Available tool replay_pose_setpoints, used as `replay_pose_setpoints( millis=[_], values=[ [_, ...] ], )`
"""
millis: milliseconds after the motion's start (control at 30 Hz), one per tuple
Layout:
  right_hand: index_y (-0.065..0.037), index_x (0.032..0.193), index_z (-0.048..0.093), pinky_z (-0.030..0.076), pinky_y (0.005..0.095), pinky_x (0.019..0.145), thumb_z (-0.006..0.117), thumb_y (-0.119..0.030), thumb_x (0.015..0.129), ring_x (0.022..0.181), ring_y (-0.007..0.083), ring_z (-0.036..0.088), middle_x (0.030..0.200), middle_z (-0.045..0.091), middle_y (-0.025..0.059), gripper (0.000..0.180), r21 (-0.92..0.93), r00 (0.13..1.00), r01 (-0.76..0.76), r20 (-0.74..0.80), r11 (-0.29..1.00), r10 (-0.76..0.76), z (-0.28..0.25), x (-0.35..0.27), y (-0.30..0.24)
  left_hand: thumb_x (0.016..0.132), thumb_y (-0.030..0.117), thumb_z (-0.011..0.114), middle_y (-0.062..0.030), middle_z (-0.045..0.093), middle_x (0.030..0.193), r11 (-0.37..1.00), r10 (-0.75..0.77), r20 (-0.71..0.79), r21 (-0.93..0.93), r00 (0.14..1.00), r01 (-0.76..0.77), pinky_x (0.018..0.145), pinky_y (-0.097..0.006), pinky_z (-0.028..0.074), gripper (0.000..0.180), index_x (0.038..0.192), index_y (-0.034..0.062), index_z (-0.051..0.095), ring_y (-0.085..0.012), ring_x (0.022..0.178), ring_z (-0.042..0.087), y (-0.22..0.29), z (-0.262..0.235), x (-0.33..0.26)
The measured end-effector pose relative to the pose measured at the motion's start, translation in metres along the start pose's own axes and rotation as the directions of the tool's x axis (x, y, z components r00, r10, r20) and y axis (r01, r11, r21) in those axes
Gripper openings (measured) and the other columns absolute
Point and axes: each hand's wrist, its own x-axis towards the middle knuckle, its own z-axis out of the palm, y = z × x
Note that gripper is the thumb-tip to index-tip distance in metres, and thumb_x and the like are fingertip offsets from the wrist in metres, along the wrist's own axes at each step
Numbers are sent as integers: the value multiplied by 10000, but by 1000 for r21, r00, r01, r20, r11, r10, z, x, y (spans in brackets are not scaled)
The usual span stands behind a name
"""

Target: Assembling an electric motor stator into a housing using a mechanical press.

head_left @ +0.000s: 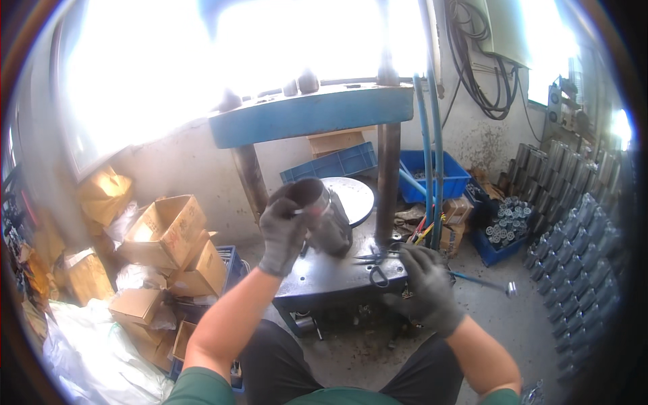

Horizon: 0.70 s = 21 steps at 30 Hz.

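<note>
My left hand (282,233), in a dark grey glove, is closed around a dark metal cylinder (312,192). The cylinder's open round end faces up, and its lower part is blurred above the press table. A small pale and reddish patch shows near my left fingertips; I cannot make out what it is. My right hand (428,290), gloved alike, hovers at the table's right edge with thumb and fingers apart. Close to its fingertips lies a pair of black-handled scissors (379,275), blades toward the left. Whether the fingers touch them is hard to see.
A press frame with a blue crossbeam (310,121) and steel columns stands over the table (304,282), with a pale round plate (351,196) behind the cylinder. Cardboard boxes (165,233) crowd the left. Blue crates (432,179) and stacked metal cylinders (574,263) fill the right.
</note>
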Motion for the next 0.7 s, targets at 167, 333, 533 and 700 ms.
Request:
replay_pose_setpoints(
  millis=[167, 333, 533, 700],
  values=[
    [-32, 1654, 338, 447, 464, 1204, 991, -373, 791, 1401, 325, 571, 1559, 532, 188, 1135, 935, 955, -297, 296, 195, 31, 78, 28, -24, 888, 233, 913, -138, 775, 1049, 939, -161, 169, -277, 972, 204, 799, -320, 621, 308, 915, 3, 710, -165, 916, 741, 46, -12, -73],
    [-23, 1633, 395, 502, 375, 1127, 890, -285, 911, 1273, 208, 618, 1496, 584, 120, 914, 962, 920, -272, 249, 36, 302, 133, -48, -47, 887, 305, 925, -69, 756, 977, 820, -541, 309, -13, 783, 572, 804, -309, 582, 359, 915, 17, 712, -144, 880, 704, 0, -20, -103],
    [40, 1455, 600, 532, 336, 1044, 791, -301, 946, 1175, 175, 657, 1278, 700, 107, 641, 753, 627, -635, 634, -173, 453, 159, -85, -42, 899, 434, 900, -79, 738, 1005, 651, -755, 238, 163, 611, 742, 830, -333, 585, 543, 1117, -24, 703, -167, 903, 701, -89, -42, -129],
    [26, 1423, 633, 557, 369, 1023, 743, -412, 966, 1133, 201, 692, 1264, 715, 99, 643, 635, 486, -588, 772, -501, 408, 171, -98, -37, 977, 428, 797, -162, 691, 1270, 489, -773, 319, -252, 549, 835, 1036, -412, 567, 687, 1424, -38, 564, -238, 1149, 691, -109, -56, -144]
  ],
)
